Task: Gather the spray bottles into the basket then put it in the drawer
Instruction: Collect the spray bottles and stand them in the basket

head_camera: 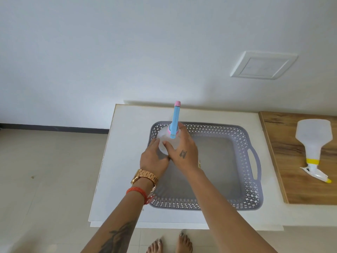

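- Grey plastic makes up the basket [242, 187], which sits flat on the white desk [127, 123].
- A clear spray bottle [168, 141] with a blue and pink top stands upright at the far left corner of the basket.
- The left hand [154, 158] is cupped round the bottle's left side, fingers curled and touching it.
- The right hand [183, 151] wraps round the bottle's right side, so both hands have hold of this one bottle.
- I cannot tell if the bottle's bottom already rests on the basket floor, because the hands hide it.
- To do this step well, I would keep the bottle straight up and set it down gently until it feels steady.
- It seems best to let go with one hand first, then the other, so the tall top does not tip it over.
- Tucking it close into the corner should leave room for more.
- Another bottle [312, 141], white with a yellow ring and nozzle, lies on its side on the wooden board [279, 152], well apart from the basket on the right. It looks like the next one to fetch.
- No drawer shows here.
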